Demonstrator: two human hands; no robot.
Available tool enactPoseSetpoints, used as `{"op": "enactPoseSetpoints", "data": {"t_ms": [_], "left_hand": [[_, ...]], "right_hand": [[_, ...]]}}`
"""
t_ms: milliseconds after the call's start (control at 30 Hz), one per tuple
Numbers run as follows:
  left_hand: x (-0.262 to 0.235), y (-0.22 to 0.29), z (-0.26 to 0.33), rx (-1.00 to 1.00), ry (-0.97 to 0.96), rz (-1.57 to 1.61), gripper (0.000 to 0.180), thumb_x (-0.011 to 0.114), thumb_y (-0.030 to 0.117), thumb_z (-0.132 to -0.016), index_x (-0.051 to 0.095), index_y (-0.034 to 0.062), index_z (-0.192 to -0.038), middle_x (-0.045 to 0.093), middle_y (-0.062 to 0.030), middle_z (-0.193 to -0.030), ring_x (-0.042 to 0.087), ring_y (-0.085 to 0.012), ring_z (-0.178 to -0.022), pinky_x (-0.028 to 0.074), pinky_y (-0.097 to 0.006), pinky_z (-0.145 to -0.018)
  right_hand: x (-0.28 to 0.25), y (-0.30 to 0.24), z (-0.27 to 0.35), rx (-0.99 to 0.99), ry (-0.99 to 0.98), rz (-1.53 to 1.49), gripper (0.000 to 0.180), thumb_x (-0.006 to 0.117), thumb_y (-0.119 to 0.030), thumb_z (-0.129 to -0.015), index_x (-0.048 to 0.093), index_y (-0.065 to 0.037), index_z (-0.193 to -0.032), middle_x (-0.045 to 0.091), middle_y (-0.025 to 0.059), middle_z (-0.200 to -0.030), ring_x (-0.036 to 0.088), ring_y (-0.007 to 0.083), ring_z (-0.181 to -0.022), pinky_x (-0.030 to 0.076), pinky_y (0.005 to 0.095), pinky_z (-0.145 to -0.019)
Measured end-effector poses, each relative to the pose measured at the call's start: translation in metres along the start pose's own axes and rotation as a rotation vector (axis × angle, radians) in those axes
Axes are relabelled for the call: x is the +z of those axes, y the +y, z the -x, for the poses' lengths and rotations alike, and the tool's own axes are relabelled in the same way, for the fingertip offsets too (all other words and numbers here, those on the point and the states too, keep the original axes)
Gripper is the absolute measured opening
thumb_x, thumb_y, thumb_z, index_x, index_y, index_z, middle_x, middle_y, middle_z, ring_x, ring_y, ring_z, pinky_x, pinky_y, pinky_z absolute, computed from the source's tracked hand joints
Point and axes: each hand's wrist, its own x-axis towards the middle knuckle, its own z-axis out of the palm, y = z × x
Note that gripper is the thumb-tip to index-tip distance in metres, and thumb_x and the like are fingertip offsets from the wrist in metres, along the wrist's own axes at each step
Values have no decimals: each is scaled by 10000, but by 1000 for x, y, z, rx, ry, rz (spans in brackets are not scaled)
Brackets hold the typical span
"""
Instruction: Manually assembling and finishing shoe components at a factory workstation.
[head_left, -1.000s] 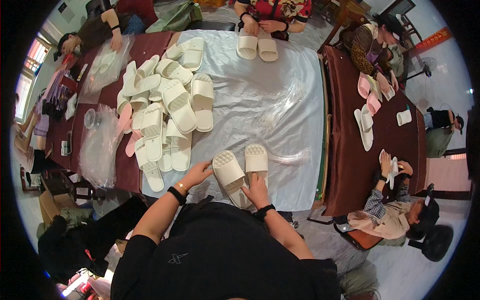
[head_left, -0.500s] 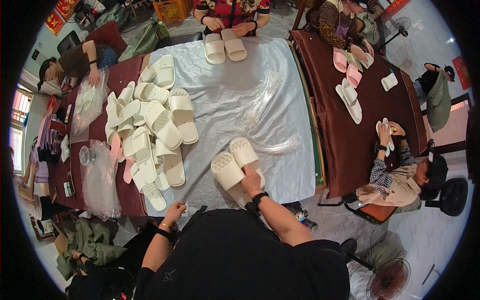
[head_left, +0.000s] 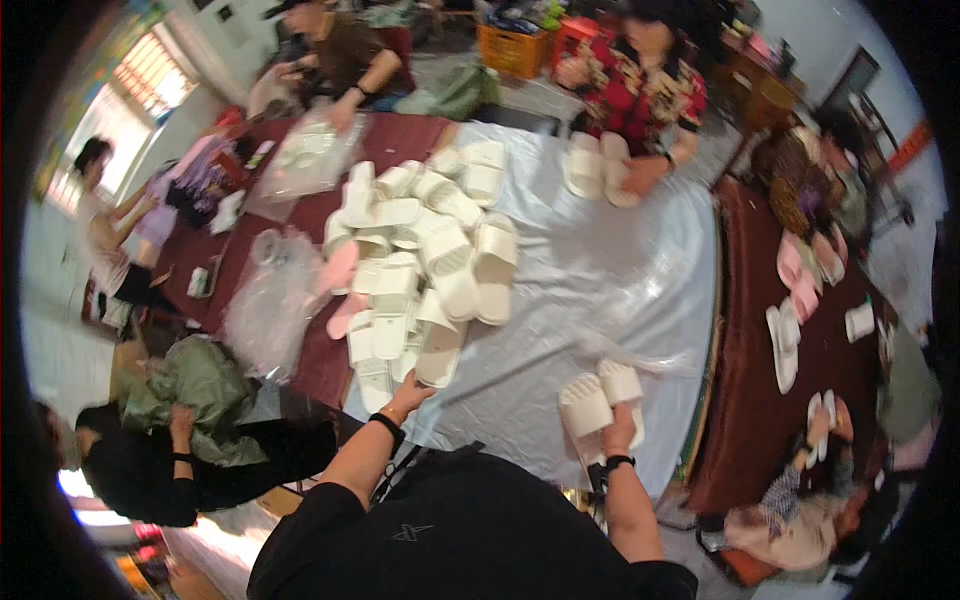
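Note:
My right hand (head_left: 618, 430) is closed on a pair of cream slide slippers (head_left: 585, 405) near the front edge of the sheet-covered table. Its fingers reach over the inner side of the pair, and the lower ends lie partly behind the hand. My left hand (head_left: 408, 395) has its fingers closed on the near end of another cream slide slipper (head_left: 437, 345), at the front of a heap of cream slippers (head_left: 400, 255). That slipper still lies against the heap. Pink soles (head_left: 340, 268) stick out from the heap's left side.
A silvery sheet (head_left: 560, 275) covers the table. Clear plastic bags (head_left: 270, 310) lie left of the heap. Across the table a person in a red patterned top handles two cream slippers (head_left: 584, 165). A brown-covered table (head_left: 745, 350) on the right holds pink and white slippers; other people work around.
The view has swung left, shifting the scene rightward. My left hand has gone from beside the table's edge to a slipper at the heap's front. My right hand keeps its pair.

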Motion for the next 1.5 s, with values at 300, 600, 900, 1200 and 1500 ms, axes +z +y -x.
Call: {"op": "enactPoseSetpoints", "data": {"t_ms": [300, 600, 900, 1200, 1500], "left_hand": [[-48, 44, 28, -160, 224, 104, 793, 700, 317, -742, 350, -50, -1352, 541, -174, -1222, 580, -280, -1019, 495, -352, -805], [-147, 103, 75, 40, 326, 628, 330, 576, 293, -892, 520, 52, -1110, 574, -65, -988, 600, -177, -852, 504, -282, -683], [-297, 172, 88, 334, 468, 1145, 510, 532, 467, -902, 414, 80, -1213, 488, -84, -1048, 519, -229, -916, 481, -371, -780], [-314, 152, 19, 209, 362, 1182, 662, 508, 535, -890, 310, 100, -1347, 451, -86, -1142, 467, -251, -991, 468, -419, -828], [-276, 100, 35, 128, 69, 1082, 533, 466, 487, -932, 386, 121, -1310, 476, -65, -1176, 489, -191, -1007, 460, -342, -832]], "right_hand": [[6, 8, -22, 67, -126, 6, 254, 598, -154, -788, 591, -57, -1023, 616, 154, -975, 569, 366, -922, 449, 435, -778], [-20, 13, -11, 275, -254, 271, 239, 610, -144, -717, 620, 2, -905, 646, 201, -843, 617, 393, -825, 490, 436, -752], [17, -104, -96, -69, -361, -261, 254, 607, -221, -792, 642, 30, -767, 612, 80, -618, 604, 177, -574, 486, 310, -560], [85, -451, -207, -407, -297, -776, 360, 569, -207, -883, 529, 60, -1122, 607, 144, -1025, 578, 188, -903, 453, 289, -799], [179, -465, -282, 246, -381, -851, 648, 451, -539, -885, 383, -89, -1347, 491, 67, -1223, 466, 231, -1063, 406, 456, -858]]}}
